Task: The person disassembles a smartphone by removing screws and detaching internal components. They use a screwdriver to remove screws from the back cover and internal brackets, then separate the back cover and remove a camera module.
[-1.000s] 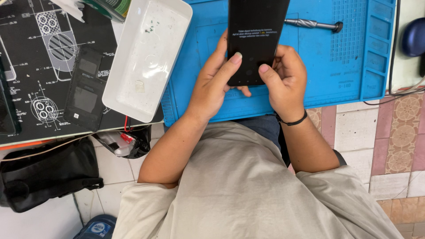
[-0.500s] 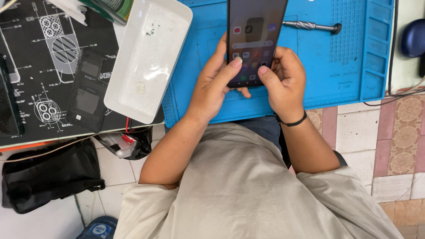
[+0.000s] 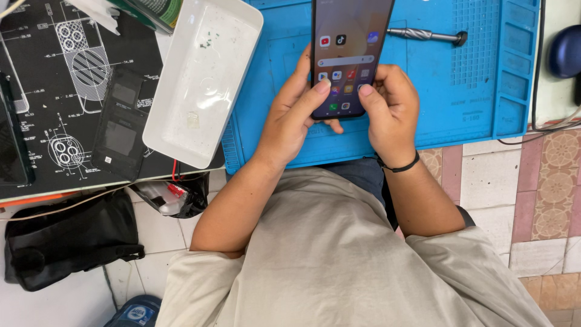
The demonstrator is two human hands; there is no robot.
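A worktop (image 3: 36, 188) runs across the top of the view, its left part covered by a black mat (image 3: 54, 91) printed with white line drawings, its right part by a blue mat (image 3: 472, 91) with raised edges and small compartments. A white tray (image 3: 203, 79) lies tilted across the seam between the two, and a dark back cover (image 3: 121, 124) rests on the black mat just beside the tray's lower left edge. A black bag (image 3: 66, 242) sits on the tiled floor below. A phone (image 3: 348, 42) with its screen lit is held above the blue mat, its long axis running straight away from the person, its bottom edge nearest the body and its top cut off by the picture's edge. Both hands grip that lower end: the left hand (image 3: 290, 121) wraps it from the left, thumb laid on the glass, and the right hand (image 3: 393, 112) wraps it from the right, thumb also on the glass; the fingers of both are closed around the phone's back and sides. Neither hand is clearly nearer; they meet at the bottom edge. A metal screwdriver (image 3: 426, 36) lies on the blue mat just right of the phone, apart from both hands.
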